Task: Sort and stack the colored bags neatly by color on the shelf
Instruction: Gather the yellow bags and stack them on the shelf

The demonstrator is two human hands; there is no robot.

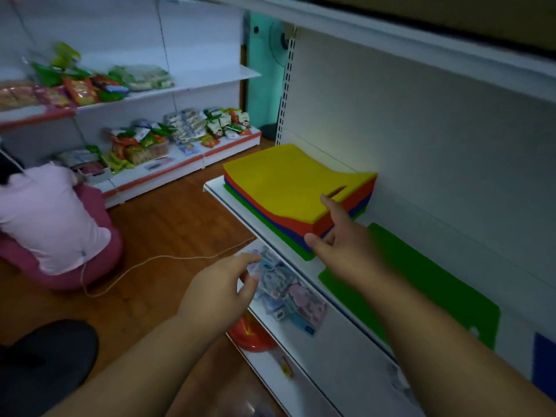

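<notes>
A person is reaching with the right hand (334, 233) toward the near end of a mixed stack of bags (288, 194) lying at the far left end of the shelf (304, 272), its back edge against the rear panel. The stack is showing 4 colours in layers: yellow on top, then red, blue and green at the bottom. The right hand's fingers are spreading loosely around the stack's near corner, the forefinger lying along the yellow top near the handle slot and the thumb sitting low beside the green layer; whether it is already pinching a layer is hard to tell, and it appears open. The left hand (231, 281) is hovering off the shelf's front edge, fingers loosely curled and holding nothing, over a lower shelf carrying small packets (285, 293).

A single green bag (421, 284) is lying flat toward the middle of the shelf, apart from the stack, and a blue bag (544, 362) is showing at the right edge of the frame, mostly cut off. By the look of it, sorting is only beginning: 2 colour piles are appearing to start, while most bags are sitting unsorted. The next move is likely calling for peeling 1 layer cleanly off the stack and carrying it to its own colour pile, with the left hand steadying the rest. Another person is crouching by the far shelves.
</notes>
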